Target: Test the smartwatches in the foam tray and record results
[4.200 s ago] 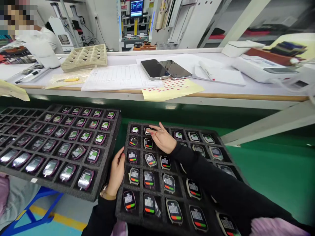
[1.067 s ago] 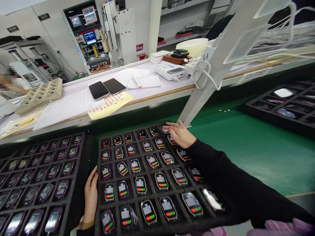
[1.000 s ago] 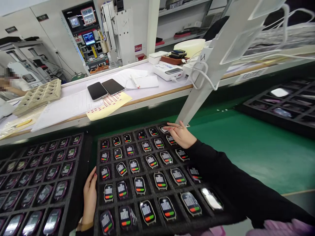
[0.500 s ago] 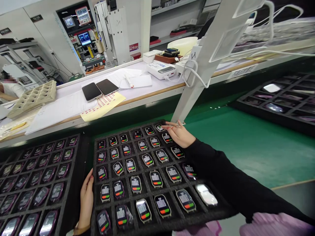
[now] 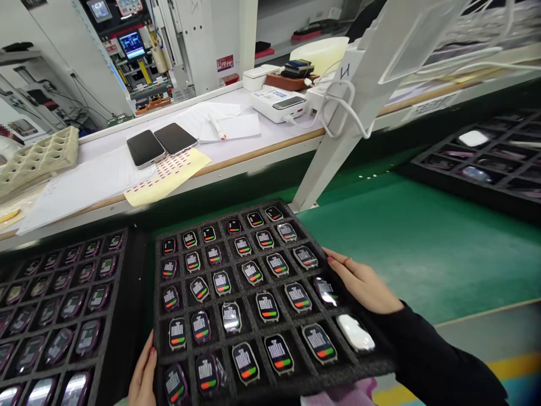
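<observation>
Standing close by, I see a black foam tray (image 5: 157, 304) in front of the person, lying on the green belt (image 5: 422, 248) with its near end sticking out over the belt's edge toward them. Every pocket holds one of the watches (image 5: 267, 304), most of them lit with a grid and a red-and-green bar. One at the near right corner only glares white.

The left hand (image 5: 141, 378) lies flat and open against the tray's left side near the front corner, fingers straight along the foam. The right hand (image 5: 359, 282) rests over the tray's right rim, fingers stretched out and touching the foam beside a watch. Its thumb is hidden, so I cannot tell whether it grips.

A second tray (image 5: 122, 282) sits just beside the first on the left, also full of watches. A third tray (image 5: 465, 186) lies well apart on the belt to the right. Beyond the belt, the counter (image 5: 262, 144) carries two phones (image 5: 146, 148) side by side, touching a yellow sheet (image 5: 169, 172) with red dots. A slanted white post (image 5: 338, 141) rises from just behind the tray's far corner.
</observation>
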`<state>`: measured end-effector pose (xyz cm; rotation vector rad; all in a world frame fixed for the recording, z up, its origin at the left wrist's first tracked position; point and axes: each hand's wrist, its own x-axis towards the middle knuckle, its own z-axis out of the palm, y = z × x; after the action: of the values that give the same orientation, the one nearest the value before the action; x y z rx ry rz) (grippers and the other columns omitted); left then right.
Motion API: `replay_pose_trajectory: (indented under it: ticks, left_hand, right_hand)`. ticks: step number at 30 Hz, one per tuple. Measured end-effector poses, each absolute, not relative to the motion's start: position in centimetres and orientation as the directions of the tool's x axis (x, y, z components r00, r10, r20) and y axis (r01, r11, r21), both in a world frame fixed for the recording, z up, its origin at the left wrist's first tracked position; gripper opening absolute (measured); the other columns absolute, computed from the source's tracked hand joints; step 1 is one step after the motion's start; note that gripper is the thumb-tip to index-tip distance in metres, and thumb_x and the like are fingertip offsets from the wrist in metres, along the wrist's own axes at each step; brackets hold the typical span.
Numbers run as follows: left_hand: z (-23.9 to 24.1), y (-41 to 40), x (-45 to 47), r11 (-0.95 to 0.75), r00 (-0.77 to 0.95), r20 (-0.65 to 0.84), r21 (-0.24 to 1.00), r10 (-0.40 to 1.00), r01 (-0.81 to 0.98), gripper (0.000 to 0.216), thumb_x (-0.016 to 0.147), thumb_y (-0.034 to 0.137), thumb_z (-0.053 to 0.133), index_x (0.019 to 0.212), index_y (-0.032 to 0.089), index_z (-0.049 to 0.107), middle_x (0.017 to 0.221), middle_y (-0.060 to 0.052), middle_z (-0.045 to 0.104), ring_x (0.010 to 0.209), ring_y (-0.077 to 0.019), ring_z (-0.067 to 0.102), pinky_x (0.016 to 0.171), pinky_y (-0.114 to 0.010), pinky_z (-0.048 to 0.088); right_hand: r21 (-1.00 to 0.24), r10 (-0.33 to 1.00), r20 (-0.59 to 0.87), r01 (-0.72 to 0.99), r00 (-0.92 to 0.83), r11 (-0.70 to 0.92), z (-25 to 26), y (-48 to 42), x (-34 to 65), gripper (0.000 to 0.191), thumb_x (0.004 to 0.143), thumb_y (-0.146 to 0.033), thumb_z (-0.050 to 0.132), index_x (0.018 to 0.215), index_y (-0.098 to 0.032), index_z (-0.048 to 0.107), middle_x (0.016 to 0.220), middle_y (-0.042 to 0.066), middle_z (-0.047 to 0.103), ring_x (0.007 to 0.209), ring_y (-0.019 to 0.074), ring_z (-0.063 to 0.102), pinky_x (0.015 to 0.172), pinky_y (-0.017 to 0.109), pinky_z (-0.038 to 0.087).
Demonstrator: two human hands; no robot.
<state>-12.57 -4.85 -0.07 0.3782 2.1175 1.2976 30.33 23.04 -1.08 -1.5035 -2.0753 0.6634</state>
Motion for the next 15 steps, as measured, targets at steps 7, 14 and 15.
replay_pose_trajectory:
  ticks: [7,14,15]
  left_hand:
    - [1.3,-2.4,-12.3,0.485,-0.795,-0.310,0.874,0.522,-0.023,0.057,0.075,0.058,0.065,0.119,0.022,0.068,0.139,-0.006,0.063,0.144,-0.0326,0.041,0.125,-0.051,0.025]
    - [1.4,-2.2,-12.0,0.470,-0.798,-0.315,0.881,0.514,-0.044,0.055,0.076,0.057,0.065,0.119,0.023,0.068,0.139,-0.005,0.063,0.143,-0.0315,0.042,0.125,-0.050,0.026]
    - [1.5,-2.1,-12.0,0.475,-0.794,-0.323,0.879,0.515,-0.049,0.056,0.076,0.057,0.065,0.121,0.023,0.067,0.140,-0.005,0.062,0.143,-0.0314,0.043,0.125,-0.050,0.026]
  right_hand:
    - [-0.563,0.857,0.334,0.646,-0.392,0.515,1.0,25.5,26.5,0.050,0.105,-0.039,0.030,0.141,-0.016,0.055,0.140,0.010,0.059,0.137,0.0272,0.049,0.124,0.054,0.025]
    - [-0.419,0.749,0.386,0.620,-0.539,0.663,1.3,25.9,25.2,0.050,0.106,-0.028,0.022,0.134,-0.012,0.061,0.129,0.011,0.067,0.137,0.0307,0.047,0.121,0.065,0.024]
    - [-0.405,0.747,0.373,0.628,-0.550,0.664,1.3,25.9,25.1,0.050,0.106,-0.028,0.022,0.130,-0.011,0.064,0.128,0.012,0.067,0.137,0.0321,0.047,0.120,0.067,0.023]
